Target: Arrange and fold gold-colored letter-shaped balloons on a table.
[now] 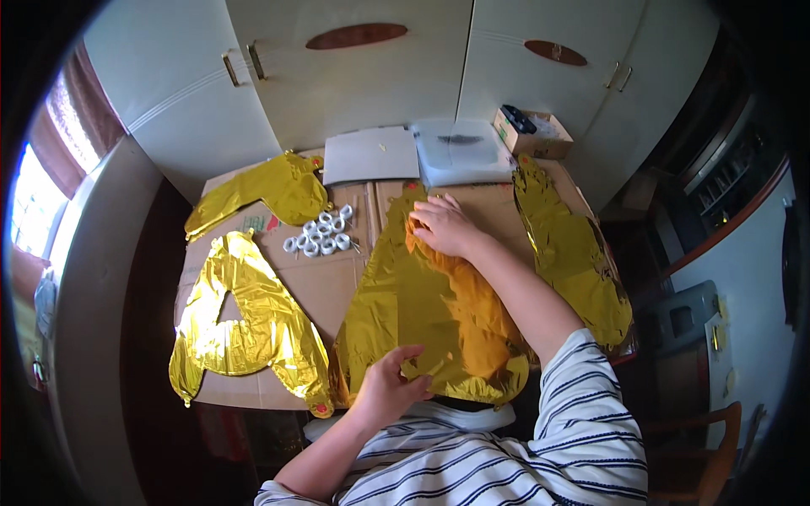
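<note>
A flat gold foil balloon (384,291) lies in front of me on the cardboard-topped table. My right hand (445,226) reaches to its narrow far end, with the fingers bent and closed on the foil. Below that hand an orange, wrinkled patch (477,312) runs toward me; it looks like my arm mirrored in the foil, though I cannot be sure. Over the near part of the balloon is my left hand (395,386), thumb and fingers apart and nothing held. To the left lies a shiny gold balloon shaped like a letter A (253,333).
Another gold foil piece (261,190) lies far left, and a crumpled one (569,261) along the right edge. Several white ribbon rolls (321,232) sit between. At the back are a grey-white board (371,156), clear plastic bags (462,156) and a small box (544,139). Cabinets (363,84) stand behind.
</note>
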A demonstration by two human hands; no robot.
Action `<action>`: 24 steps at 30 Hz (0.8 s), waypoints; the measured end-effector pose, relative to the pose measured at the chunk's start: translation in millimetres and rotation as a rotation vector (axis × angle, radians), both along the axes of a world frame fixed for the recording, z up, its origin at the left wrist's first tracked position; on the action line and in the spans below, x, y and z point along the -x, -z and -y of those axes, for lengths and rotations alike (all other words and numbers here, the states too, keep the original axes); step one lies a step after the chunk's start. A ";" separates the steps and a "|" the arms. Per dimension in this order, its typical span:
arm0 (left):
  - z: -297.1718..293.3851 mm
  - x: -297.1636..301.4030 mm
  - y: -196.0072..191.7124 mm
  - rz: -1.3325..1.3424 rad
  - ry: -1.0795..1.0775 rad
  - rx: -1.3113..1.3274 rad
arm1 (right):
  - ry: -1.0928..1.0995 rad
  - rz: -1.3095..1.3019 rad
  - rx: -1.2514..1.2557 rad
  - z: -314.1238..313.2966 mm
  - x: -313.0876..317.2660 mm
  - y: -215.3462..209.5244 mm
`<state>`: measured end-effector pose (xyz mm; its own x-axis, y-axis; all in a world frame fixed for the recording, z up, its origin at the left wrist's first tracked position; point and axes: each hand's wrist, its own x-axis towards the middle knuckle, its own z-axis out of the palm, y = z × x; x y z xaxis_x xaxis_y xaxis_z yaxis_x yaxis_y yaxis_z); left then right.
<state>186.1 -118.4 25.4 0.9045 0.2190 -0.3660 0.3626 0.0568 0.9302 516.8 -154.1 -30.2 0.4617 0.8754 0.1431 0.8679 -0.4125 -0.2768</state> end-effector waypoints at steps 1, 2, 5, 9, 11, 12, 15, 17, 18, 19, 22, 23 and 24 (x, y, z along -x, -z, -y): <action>1.2 3.3 -0.1 -0.029 0.021 0.018 | -0.009 0.022 -0.018 -0.1 -1.6 4.6; 0.5 6.2 -1.3 -0.059 0.035 0.036 | -0.045 0.032 -0.009 -0.7 0.7 -1.5; 4.3 12.8 6.0 -0.079 0.111 -0.055 | -0.056 0.035 -0.038 2.8 -0.3 0.3; 1.7 16.7 -22.9 -0.092 0.288 -0.400 | -0.061 0.055 -0.052 6.6 -0.4 0.5; 1.5 18.3 -33.1 -0.042 0.298 -0.585 | -0.064 0.059 -0.052 5.5 2.5 -3.8; 0.4 19.5 -36.0 -0.020 0.303 -0.681 | -0.070 0.052 -0.059 4.6 3.2 -6.0; -3.1 12.8 -20.9 0.311 0.294 -1.069 | -0.085 0.048 -0.105 0.9 5.9 -5.7; -3.7 6.2 -11.1 0.411 0.292 -1.179 | -0.090 0.063 -0.140 0.3 5.2 -3.1; -5.7 2.9 -4.9 0.460 0.290 -1.236 | -0.095 0.074 -0.158 -0.7 4.2 -0.3; -8.0 2.3 5.7 0.459 0.319 -1.210 | -0.099 0.084 -0.176 -1.2 4.5 0.5; -10.2 6.2 24.9 0.463 0.366 -1.155 | -0.093 0.041 -0.151 -0.4 1.1 -1.1; -9.7 6.8 26.1 0.468 0.356 -1.152 | -0.093 0.030 -0.154 -1.0 0.9 -1.5; -9.0 6.9 26.2 0.472 0.342 -1.150 | -0.095 0.021 -0.156 -2.6 0.2 -0.9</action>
<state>179.2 -109.4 -0.8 0.9664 -0.0738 0.2461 -0.1758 -0.8885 0.4239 516.5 -151.6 -29.2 0.3734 0.8814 0.2892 0.9071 -0.2817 -0.3128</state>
